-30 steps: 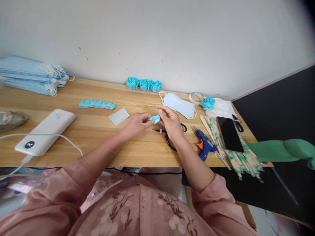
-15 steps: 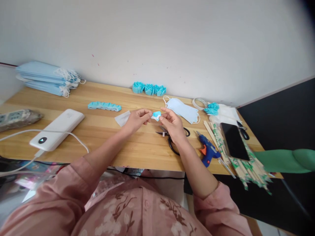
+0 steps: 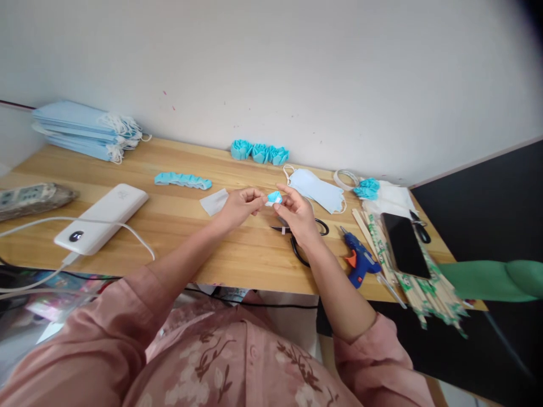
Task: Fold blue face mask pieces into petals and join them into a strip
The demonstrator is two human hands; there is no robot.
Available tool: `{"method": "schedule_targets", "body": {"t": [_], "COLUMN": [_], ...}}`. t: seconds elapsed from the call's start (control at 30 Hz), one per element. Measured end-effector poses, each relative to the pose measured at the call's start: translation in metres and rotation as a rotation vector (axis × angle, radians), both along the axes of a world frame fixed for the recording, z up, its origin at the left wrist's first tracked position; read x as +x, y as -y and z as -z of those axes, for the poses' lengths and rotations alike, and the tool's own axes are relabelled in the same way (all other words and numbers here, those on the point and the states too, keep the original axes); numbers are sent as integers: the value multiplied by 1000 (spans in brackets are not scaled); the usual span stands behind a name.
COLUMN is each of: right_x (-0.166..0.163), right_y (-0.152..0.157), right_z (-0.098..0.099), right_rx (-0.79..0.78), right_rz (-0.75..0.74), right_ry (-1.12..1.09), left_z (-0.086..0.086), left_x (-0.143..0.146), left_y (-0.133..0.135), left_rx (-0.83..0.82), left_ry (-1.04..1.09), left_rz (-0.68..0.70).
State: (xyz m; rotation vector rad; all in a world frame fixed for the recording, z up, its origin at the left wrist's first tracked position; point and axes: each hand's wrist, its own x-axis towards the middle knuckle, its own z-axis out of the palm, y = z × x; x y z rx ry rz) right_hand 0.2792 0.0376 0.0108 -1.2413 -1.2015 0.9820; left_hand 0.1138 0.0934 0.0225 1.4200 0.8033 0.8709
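Observation:
A small folded piece of blue and white mask fabric is held between both hands above the table. My left hand pinches its left edge between thumb and fingertips. The thumb and fingers of my right hand grip its right side. Under my right hand lie black-handled scissors, partly covered by it. A white fabric scrap rests beside my left hand. Further left is a pleated light-blue strip. Several blue fabric flowers sit in a row by the wall.
On the wooden table are a mask stack, white power bank, flattened mask, tape roll, another blue flower, blue glue gun, black phone and wrapped chopsticks. A power strip is at far left.
The folded fabric piece has turned a little in my fingers and its blue part looks more rounded. Both hands keep their grip. The whole view has shifted slightly.

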Motion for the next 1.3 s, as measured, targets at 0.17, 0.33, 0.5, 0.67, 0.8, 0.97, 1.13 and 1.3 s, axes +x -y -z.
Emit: {"method": "schedule_targets", "body": {"t": [0.17,0.33,0.5,0.67,0.8,0.97,1.13,1.3], "right_x": [0,2,2,-4,-3,3,0,-3], "right_y": [2,1,0,2,4,5,5,5], "right_z": [-4,-1,2,0,-1,-2,-2,-4], "right_rx": [-3,-22,22,40,51,44,39,44], "right_rz": [43,37,8,9,-1,34,-2,65], "right_ry": [-23,2,96,236,237,168,201,183], "left_z": [0,1,1,5,7,7,4,0], "left_x": [0,-1,2,3,1,-1,-1,0], "left_y": [1,0,0,1,-1,-4,-2,2], "left_rx": [-16,2,17,69,33,-51,-53,-71], "left_ry": [-4,-7,-16,-60,-64,-19,-50,-26], "left_rz": [6,16,26,35,8,1,22,100]}}
